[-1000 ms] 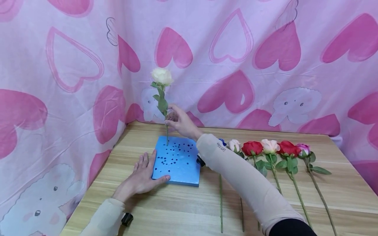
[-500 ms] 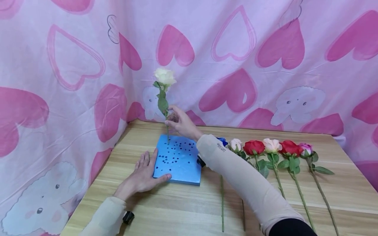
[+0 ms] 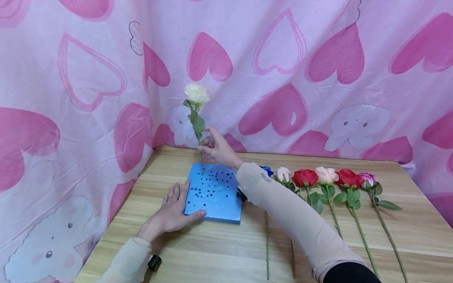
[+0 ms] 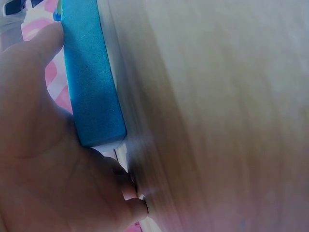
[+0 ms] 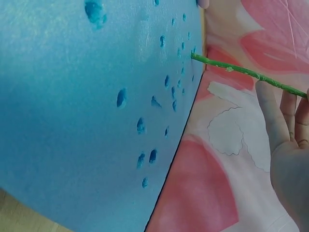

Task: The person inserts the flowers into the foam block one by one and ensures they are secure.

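Note:
A white rose stands nearly upright over the far left part of a blue foam block dotted with holes. My right hand pinches its green stem between thumb and fingers, below the leaves. In the right wrist view the stem's lower end meets the pitted foam face at a hole. My left hand lies spread on the table against the block's left side, thumb at its near edge. The left wrist view shows that thumb touching the block's side.
On the wooden table, right of the block, several roses lie in a row: blue, pale pink, red, peach, red and purple-pink. My right forearm passes over some stems. A pink heart-print curtain hangs behind and at left.
The white rose's leaves have turned slightly, its stem staying at the same spot on the block. Both hands keep their places; the head view has shifted a little.

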Available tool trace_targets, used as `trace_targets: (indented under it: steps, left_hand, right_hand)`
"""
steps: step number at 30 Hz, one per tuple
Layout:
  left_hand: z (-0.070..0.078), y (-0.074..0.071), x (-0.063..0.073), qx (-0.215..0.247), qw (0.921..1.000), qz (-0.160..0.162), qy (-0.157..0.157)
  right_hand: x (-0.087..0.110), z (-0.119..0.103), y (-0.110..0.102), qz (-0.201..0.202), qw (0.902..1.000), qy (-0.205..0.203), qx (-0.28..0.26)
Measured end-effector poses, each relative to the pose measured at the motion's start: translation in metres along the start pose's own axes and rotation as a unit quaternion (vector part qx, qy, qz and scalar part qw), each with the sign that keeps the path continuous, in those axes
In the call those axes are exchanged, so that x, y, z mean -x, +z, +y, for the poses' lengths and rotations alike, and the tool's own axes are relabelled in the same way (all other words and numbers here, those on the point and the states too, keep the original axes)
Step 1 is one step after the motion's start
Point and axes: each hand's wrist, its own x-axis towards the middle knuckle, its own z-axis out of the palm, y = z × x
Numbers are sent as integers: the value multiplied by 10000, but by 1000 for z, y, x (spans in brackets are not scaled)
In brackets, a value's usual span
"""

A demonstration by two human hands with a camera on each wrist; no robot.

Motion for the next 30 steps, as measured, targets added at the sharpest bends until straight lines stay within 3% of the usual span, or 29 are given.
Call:
trace_targets:
  steps: [3, 15, 22, 30]
  left_hand:
    - [0, 0, 0, 0, 10000, 8, -2]
    - [-1, 0, 1, 23, 10000, -6, -11]
    - [3, -2, 1, 49, 10000, -17, -23]
    - [5, -2, 3, 29, 10000, -81, -17]
  right_hand:
    - [2, -1, 0, 93, 9999, 4, 50]
    - [6, -6, -13, -21, 9980, -33, -630]
    - [14, -7, -28, -20, 9985, -19, -539]
    - [28, -10, -46, 20, 9964, -46, -845]
